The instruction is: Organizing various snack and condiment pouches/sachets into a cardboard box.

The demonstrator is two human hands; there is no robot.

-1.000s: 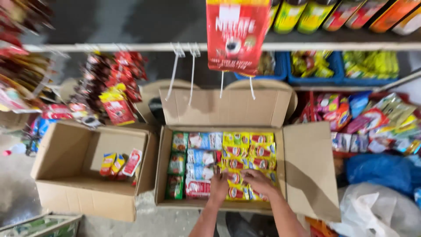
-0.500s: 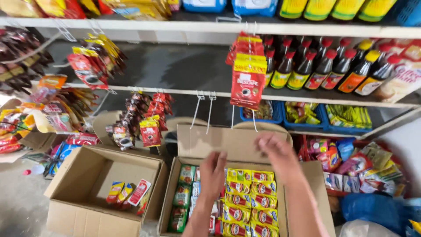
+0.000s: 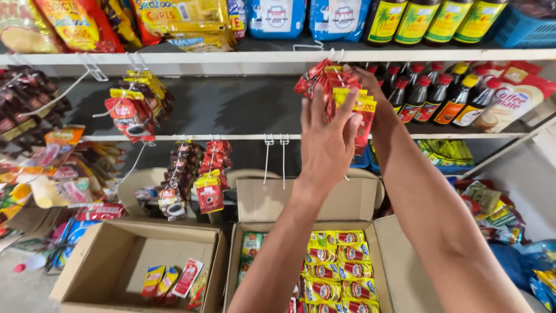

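Bunch of red sachet strips with yellow header cards (image 3: 341, 95), hanging from a wire hook under the upper shelf. Packets overlap, fanned slightly, tilted. Both hands on it, partly hiding the lower packets.
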